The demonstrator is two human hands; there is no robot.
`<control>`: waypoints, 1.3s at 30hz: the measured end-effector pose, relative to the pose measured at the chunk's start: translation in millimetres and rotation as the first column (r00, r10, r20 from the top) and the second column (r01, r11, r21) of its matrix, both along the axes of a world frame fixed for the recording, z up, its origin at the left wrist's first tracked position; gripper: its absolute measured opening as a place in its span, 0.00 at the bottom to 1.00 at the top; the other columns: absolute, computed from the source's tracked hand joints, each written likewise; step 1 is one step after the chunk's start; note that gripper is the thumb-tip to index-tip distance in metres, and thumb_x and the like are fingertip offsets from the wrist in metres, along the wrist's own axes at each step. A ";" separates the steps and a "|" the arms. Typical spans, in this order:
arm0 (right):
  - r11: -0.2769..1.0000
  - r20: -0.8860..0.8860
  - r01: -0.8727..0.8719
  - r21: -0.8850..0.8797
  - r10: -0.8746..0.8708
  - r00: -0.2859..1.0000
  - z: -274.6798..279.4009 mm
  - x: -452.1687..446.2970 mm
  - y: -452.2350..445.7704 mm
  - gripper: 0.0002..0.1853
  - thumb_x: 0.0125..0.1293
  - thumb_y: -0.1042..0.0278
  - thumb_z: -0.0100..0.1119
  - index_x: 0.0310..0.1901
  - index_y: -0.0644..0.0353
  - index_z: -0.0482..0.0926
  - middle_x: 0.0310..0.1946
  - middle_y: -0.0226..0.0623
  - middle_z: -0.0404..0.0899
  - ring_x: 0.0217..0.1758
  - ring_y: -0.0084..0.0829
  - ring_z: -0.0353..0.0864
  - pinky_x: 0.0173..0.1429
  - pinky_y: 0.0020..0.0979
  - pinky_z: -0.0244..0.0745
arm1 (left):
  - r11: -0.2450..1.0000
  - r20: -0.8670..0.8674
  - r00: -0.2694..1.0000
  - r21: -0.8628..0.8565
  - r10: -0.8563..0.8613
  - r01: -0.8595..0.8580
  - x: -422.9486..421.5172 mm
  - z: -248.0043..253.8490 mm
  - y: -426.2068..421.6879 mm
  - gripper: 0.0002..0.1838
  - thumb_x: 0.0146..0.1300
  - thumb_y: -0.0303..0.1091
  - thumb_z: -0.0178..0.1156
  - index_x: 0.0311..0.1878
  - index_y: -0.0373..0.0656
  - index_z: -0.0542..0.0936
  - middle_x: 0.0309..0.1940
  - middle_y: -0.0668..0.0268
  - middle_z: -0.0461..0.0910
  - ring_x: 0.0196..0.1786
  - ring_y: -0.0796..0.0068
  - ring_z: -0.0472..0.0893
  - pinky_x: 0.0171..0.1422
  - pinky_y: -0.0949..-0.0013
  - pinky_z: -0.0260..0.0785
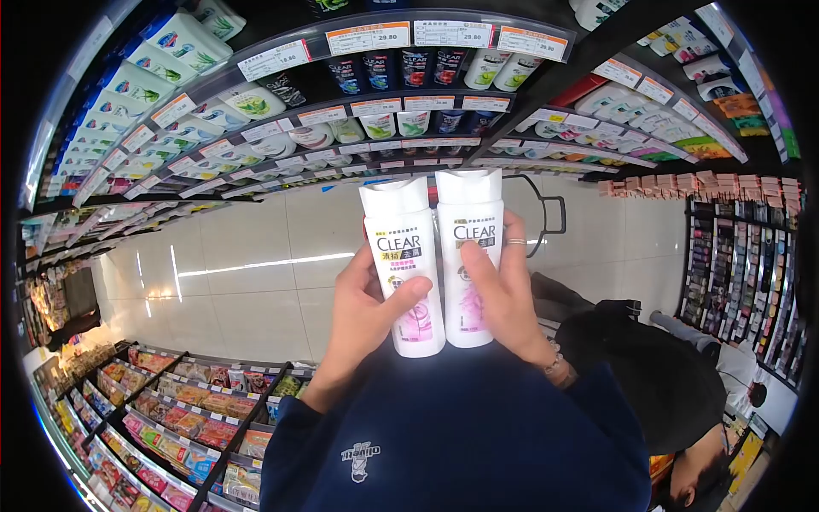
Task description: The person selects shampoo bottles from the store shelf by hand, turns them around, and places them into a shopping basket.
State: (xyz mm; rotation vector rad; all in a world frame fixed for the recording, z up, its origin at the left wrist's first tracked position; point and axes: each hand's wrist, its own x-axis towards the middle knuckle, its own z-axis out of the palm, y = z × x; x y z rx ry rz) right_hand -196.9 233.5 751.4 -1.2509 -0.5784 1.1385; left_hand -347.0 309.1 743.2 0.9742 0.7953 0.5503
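Observation:
Two white bottles labelled CLEAR, with pink flower prints, stand side by side in front of my chest. My left hand (367, 307) is wrapped round the left bottle (418, 320), its thumb across the front. Around the right bottle (473, 200) my right hand (510, 294) is closed, the thumb lying over the label. Both bottles are upright with their labels facing me, and a narrow gap shows between them. The fingers behind the bottles are mostly hidden. A ring and a bracelet are on my right hand and wrist.
Shelves of bottles (415, 68) with price tags (367, 38) curve across the top. Packaged goods fill a rack (183, 418) at lower left. A person in black (648, 375) is close at the right, another person in white (738, 375) beyond. Tiled floor (247, 282) lies between.

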 end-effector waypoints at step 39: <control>0.997 0.120 0.003 0.078 -0.012 0.993 1.7 1.5 -1.3 0.29 0.69 0.67 0.52 0.63 0.70 0.49 0.53 0.45 0.65 0.53 0.24 0.68 0.57 0.29 0.67 | 0.997 -0.017 1.000 0.078 0.020 -0.018 7.2 12.5 2.3 0.27 0.55 0.25 0.68 0.57 0.32 0.70 0.47 0.59 0.79 0.48 0.75 0.79 0.52 0.71 0.72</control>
